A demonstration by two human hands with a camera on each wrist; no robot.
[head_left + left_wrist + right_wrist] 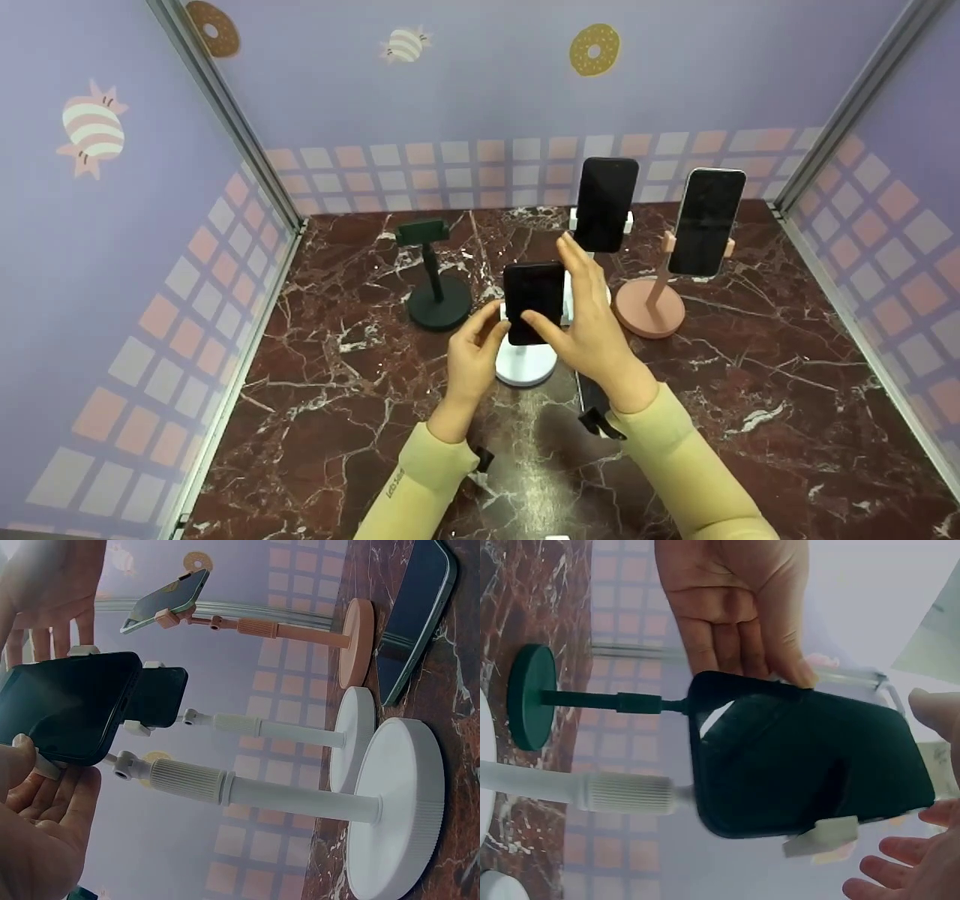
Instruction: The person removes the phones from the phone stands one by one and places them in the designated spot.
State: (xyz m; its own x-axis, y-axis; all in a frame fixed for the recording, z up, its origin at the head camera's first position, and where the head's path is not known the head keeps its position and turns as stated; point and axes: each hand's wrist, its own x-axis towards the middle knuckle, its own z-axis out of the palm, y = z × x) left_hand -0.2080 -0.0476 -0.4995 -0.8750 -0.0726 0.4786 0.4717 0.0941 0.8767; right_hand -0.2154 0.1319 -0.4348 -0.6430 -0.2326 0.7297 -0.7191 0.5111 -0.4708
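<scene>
Black phone (536, 289) in clamp (823, 837) of nearer white stand (525, 366), mid-desk (315, 450), short of rear edge | left hand (471, 361) pinches phone edge; right hand (594, 337) spread, contact unclear | risk: slip or tipping, from uneven seating or one-sided pressure

1. Left hand (469, 361) pinched, fingers (474, 324) aimed at 1 o'clock.
2. Right hand (594, 334) stretched fingers toward 11 o'clock, thumb (546, 330) toward 10.
3. Left forearm (420, 480) slanted toward 1, right forearm (694, 469) toward 11.

The front phone (534, 289) is black, its stand (525, 367) white, tabletop (337, 420) veined maroon.
</scene>
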